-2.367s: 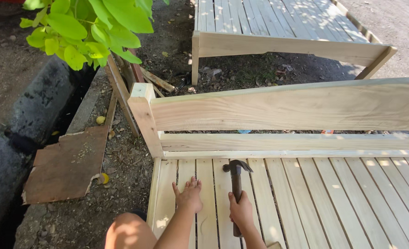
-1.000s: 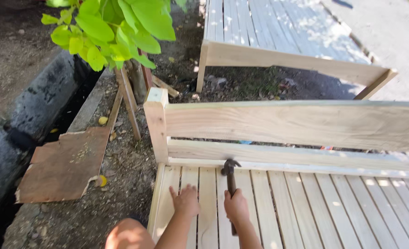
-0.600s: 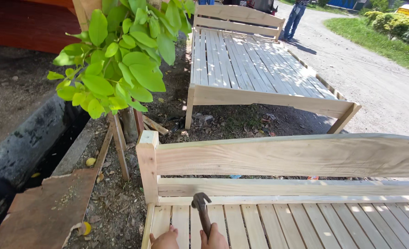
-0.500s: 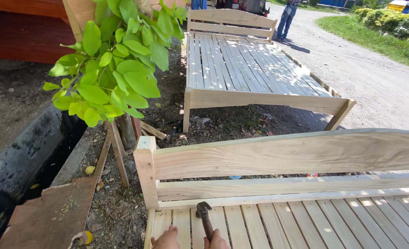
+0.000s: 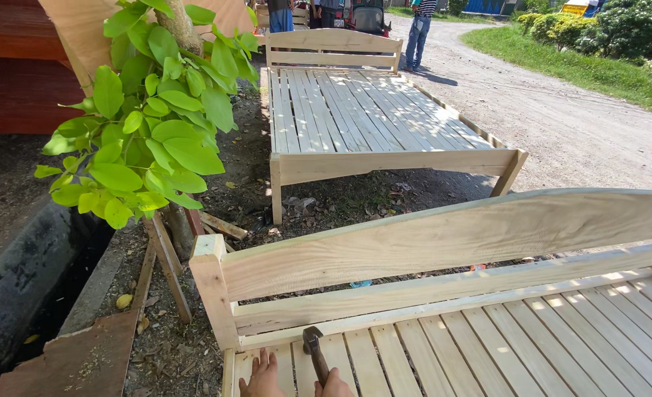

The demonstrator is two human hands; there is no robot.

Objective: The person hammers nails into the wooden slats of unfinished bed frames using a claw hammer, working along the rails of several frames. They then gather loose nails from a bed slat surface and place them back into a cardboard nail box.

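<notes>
At the near edge, the left hand (image 5: 262,376) lies flat, fingers spread, on the pale slats (image 5: 443,353) of the wooden bed; just right, the right hand (image 5: 334,385) is wrapped around a hammer (image 5: 314,351), its head close to the headboard rail (image 5: 414,305).

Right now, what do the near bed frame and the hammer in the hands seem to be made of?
The bed frame looks like pale bare wood, probably unpainted: grain lines show on the headboard and slats. The hammer has a dark, dull head, likely metal; its handle looks brownish, perhaps wood, but is mostly hidden. The right hand grips it; the left hand rests on the slats.
</notes>
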